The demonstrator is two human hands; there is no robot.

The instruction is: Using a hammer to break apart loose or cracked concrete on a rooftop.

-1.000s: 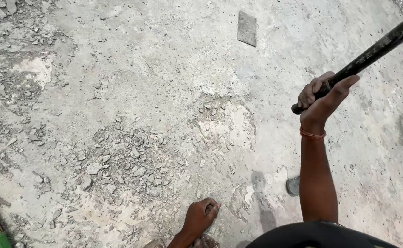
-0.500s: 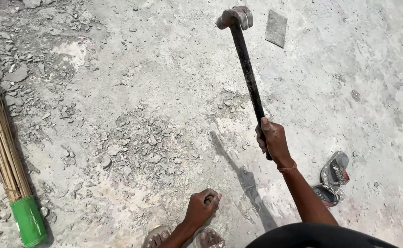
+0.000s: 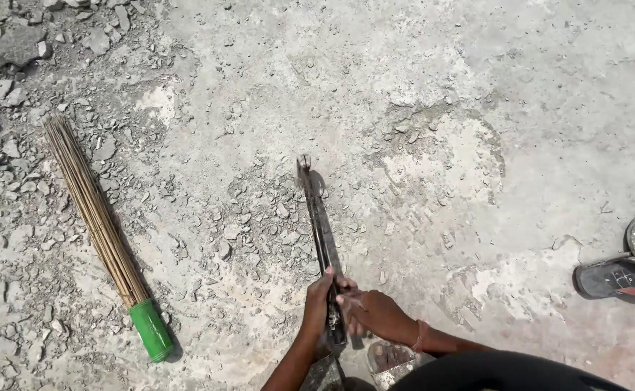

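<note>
1. Now my left hand (image 3: 322,308) is wrapped around the lower end of the hammer (image 3: 317,239), with the fingers clenched on the dark handle.
2. My right hand (image 3: 375,313) is just beside it and also grips the same handle, so the two hands touch each other.
3. The hammer lies low and points away from me; its small metal head is down on the floor (image 3: 375,87), among the broken chips (image 3: 259,224).
4. The floor is grey concrete, cracked and pale in some patches, with loose rubble (image 3: 6,65) lying thicker toward the upper left.
5. To the left of the hammer, well apart from it, a broom (image 3: 100,224) of thin brown sticks lies on the floor, and its green handle end points toward me.
6. At the right edge I see a dark sandal (image 3: 617,275) on the floor.
7. One foot (image 3: 390,356) shows just under my hands.
</note>
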